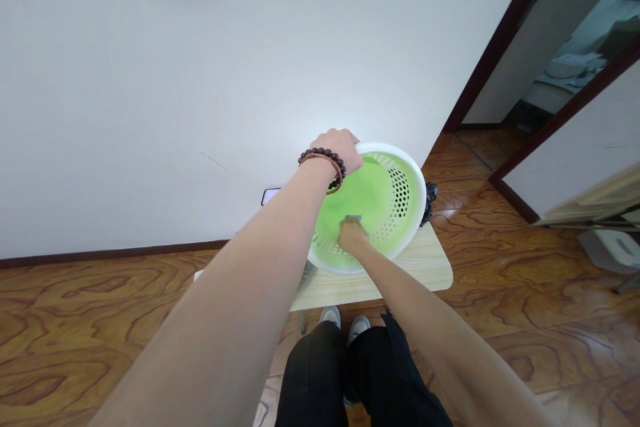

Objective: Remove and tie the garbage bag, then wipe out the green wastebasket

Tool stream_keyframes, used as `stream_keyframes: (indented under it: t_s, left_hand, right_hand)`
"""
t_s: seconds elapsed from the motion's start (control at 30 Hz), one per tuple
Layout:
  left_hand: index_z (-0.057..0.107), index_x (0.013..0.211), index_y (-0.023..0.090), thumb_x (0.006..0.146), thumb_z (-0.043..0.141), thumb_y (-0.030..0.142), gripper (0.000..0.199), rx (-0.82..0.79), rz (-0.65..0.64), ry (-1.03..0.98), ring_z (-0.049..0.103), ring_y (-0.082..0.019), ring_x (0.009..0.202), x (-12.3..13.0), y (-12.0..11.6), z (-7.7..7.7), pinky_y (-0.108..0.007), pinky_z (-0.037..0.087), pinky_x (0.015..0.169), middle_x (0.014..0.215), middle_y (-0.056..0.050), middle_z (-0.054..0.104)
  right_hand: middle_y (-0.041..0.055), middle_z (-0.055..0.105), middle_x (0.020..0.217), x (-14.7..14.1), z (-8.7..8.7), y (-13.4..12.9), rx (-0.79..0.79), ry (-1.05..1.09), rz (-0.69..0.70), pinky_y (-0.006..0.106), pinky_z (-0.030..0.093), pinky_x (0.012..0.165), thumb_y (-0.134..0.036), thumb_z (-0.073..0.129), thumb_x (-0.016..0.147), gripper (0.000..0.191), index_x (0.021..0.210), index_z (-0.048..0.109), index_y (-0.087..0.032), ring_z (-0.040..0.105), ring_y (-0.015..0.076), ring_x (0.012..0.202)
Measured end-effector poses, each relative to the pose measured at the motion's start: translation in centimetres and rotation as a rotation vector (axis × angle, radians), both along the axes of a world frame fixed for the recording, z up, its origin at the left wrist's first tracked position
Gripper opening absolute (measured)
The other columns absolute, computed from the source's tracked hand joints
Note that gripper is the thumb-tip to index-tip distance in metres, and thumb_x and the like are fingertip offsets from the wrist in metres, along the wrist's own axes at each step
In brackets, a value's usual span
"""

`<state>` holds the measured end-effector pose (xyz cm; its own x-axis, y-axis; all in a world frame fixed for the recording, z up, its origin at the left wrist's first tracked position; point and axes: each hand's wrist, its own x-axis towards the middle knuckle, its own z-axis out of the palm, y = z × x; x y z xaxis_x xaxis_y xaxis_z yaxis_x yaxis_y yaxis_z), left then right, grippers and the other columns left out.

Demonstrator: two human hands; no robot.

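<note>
Pale tabletop (425,263): left hand (341,145) grips green-and-white basket (373,188) at eleven o'clock; right hand (353,236), inside at seven, clasps grey item (353,217)

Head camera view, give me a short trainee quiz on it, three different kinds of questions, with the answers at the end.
1. What does the left hand grip?
2. True or false: the right hand reaches inside the basket.
3. What is around the left wrist?
A) a watch
B) a beaded bracelet
C) a glove cuff

Key: 1. The basket's white rim; 2. True; 3. B.
</note>
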<state>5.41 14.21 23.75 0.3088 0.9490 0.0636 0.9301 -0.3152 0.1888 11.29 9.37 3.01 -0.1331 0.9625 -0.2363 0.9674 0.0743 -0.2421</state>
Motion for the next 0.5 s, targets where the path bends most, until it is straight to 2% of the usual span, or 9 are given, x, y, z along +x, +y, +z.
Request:
stream_keyframes:
  t_s: [0.03, 0.1, 0.17, 0.27, 0.37, 0.43, 0.5]
  left_hand:
    - [0.069, 0.101, 0.028, 0.066, 0.06, 0.037, 0.038, 0.007, -0.003, 0.0, 0.06, -0.024, 0.088, 0.0, 0.0, 0.0, -0.031, 0.047, 0.074, 0.089, -0.006, 0.066]
    - [0.069, 0.101, 0.027, 0.066, 0.059, 0.037, 0.038, 0.016, 0.002, 0.005, 0.06, -0.024, 0.088, -0.1, 0.0, -0.1, -0.031, 0.047, 0.074, 0.088, -0.006, 0.066]
    - [0.069, 0.101, 0.028, 0.067, 0.058, 0.037, 0.037, 0.015, 0.015, 0.009, 0.06, -0.023, 0.087, -0.3, 0.2, -0.2, -0.03, 0.047, 0.073, 0.086, -0.005, 0.066]
    - [0.069, 0.101, 0.028, 0.068, 0.057, 0.038, 0.037, 0.0, 0.028, 0.008, 0.06, -0.022, 0.084, -0.5, 0.4, -0.4, -0.028, 0.047, 0.072, 0.083, -0.004, 0.066]
    - [0.069, 0.101, 0.028, 0.067, 0.058, 0.038, 0.037, 0.007, 0.02, 0.005, 0.06, -0.023, 0.086, -0.4, 0.3, -0.3, -0.029, 0.047, 0.072, 0.083, -0.005, 0.065]
    - [0.069, 0.101, 0.028, 0.066, 0.059, 0.038, 0.038, 0.019, 0.009, 0.003, 0.06, -0.024, 0.088, -0.2, 0.1, -0.1, -0.03, 0.047, 0.074, 0.086, -0.006, 0.065]
    - [0.069, 0.103, 0.028, 0.065, 0.06, 0.038, 0.04, 0.021, 0.007, 0.004, 0.06, -0.025, 0.09, 0.0, -0.1, 0.1, -0.031, 0.047, 0.076, 0.089, -0.006, 0.065]
  right_hand:
    - [0.02, 0.062, 0.117, -1.5, 0.3, 0.2, -0.017, 0.033, 0.021, 0.032, 0.041, 0.093, -0.011, 0.043, 0.085, 0.036, 0.115, 0.06, -0.005, 0.056, 0.0256, 0.111]
    - [0.0113, 0.065, 0.115, -3.4, 0.8, 0.4, -0.007, 0.133, 0.059, 0.026, 0.045, 0.087, -0.018, 0.033, 0.092, 0.038, 0.121, 0.057, -0.013, 0.061, 0.0196, 0.104]
    - [0.009, 0.063, 0.119, -3.3, 0.7, 0.2, 0.013, 0.215, 0.114, 0.025, 0.045, 0.086, -0.02, 0.026, 0.095, 0.041, 0.126, 0.052, -0.016, 0.06, 0.0177, 0.104]
    - [0.0141, 0.058, 0.125, 0.2, -0.3, -0.4, 0.003, 0.126, 0.165, 0.029, 0.04, 0.094, -0.014, 0.036, 0.089, 0.04, 0.126, 0.052, -0.011, 0.055, 0.0209, 0.113]
    - [0.0246, 0.043, 0.137, 2.9, -1.2, -0.6, 0.044, 0.012, 0.073, 0.037, 0.028, 0.105, -0.007, 0.041, 0.084, 0.046, 0.129, 0.047, 0.001, 0.037, 0.0273, 0.13]
    - [0.0279, 0.042, 0.136, 2.2, -1.1, -0.3, 0.032, 0.013, -0.006, 0.04, 0.028, 0.105, -0.007, 0.042, 0.083, 0.045, 0.126, 0.048, 0.004, 0.036, 0.0303, 0.13]
    - [0.0244, 0.053, 0.127, -0.1, -0.3, -0.1, -0.022, 0.073, -0.024, 0.036, 0.036, 0.098, -0.01, 0.043, 0.084, 0.039, 0.119, 0.056, 0.0, 0.048, 0.0287, 0.12]
